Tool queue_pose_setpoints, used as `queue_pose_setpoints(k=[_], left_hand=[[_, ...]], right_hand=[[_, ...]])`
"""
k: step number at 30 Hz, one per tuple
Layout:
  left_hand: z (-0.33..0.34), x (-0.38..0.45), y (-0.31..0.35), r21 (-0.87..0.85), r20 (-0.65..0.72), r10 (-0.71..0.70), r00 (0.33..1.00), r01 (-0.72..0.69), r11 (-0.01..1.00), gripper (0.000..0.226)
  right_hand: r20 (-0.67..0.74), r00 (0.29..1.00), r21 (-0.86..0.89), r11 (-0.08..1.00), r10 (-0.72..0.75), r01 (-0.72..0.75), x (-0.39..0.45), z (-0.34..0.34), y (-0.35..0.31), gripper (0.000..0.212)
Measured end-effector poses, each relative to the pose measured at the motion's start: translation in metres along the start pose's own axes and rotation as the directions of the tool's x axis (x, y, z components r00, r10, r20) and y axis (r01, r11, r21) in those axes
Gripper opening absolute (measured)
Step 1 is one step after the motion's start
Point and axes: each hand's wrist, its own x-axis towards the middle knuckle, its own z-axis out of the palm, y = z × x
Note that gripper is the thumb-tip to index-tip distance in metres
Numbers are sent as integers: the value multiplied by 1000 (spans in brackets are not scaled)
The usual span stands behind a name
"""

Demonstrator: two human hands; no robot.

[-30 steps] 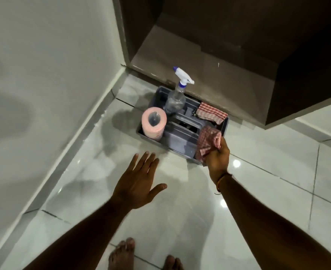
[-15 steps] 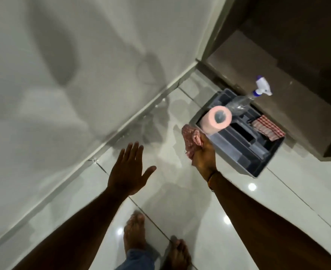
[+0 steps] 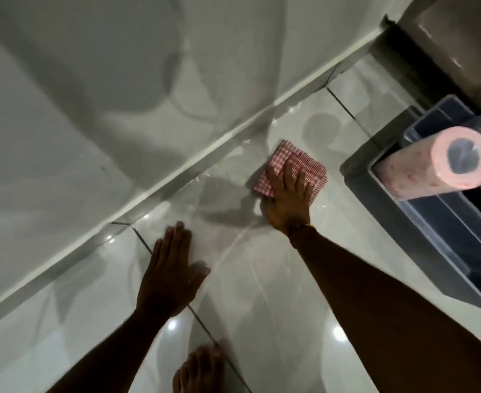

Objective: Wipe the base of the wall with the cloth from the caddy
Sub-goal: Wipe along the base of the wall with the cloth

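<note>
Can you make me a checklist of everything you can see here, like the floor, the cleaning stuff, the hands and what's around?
Surface: glossy pale floor tiles with dark grout lines and light glints.
Job's things: red checked cloth pressed flat on the floor, just short of the wall base; grey caddy at the right edge.
Clutter: pink paper roll standing in the caddy.
Hands: right hand flat on the cloth, fingers spread; left hand open, empty, palm on the floor.
Cables: nothing seen.
Surroundings: pale wall with shadows; dark cabinet top right; bare foot below.
</note>
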Motion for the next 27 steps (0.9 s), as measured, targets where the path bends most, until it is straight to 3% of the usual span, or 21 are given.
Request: queue_pose_setpoints(k=[4, 10, 16, 20, 23, 27], left_hand=[[16, 6, 0, 28, -55, -12, 998, 14, 1000, 93], [30, 16, -2, 34, -162, -6, 987, 12, 999, 98], [35, 17, -5, 56, -178, 6, 984, 4, 998, 96], [36, 17, -9, 54, -177, 8, 984, 2, 999, 95], [34, 17, -7, 53, -177, 11, 984, -2, 999, 95], [26, 15, -4, 27, -137, -17, 990, 21, 999, 95]], right_hand=[[-35, 995, 94, 991, 95, -91, 35, -7, 6, 100], [-150, 943, 158, 949, 298, -275, 135, -62, 28, 89], [-166, 973, 164, 978, 158, -131, 190, -91, 38, 64], [-100, 994, -27, 999, -47, 44, 154, -63, 23, 57], [-99, 990, 108, 988, -98, 108, 100, -29, -16, 64], [34, 987, 188, 971, -154, 145, 53, 13, -63, 59]])
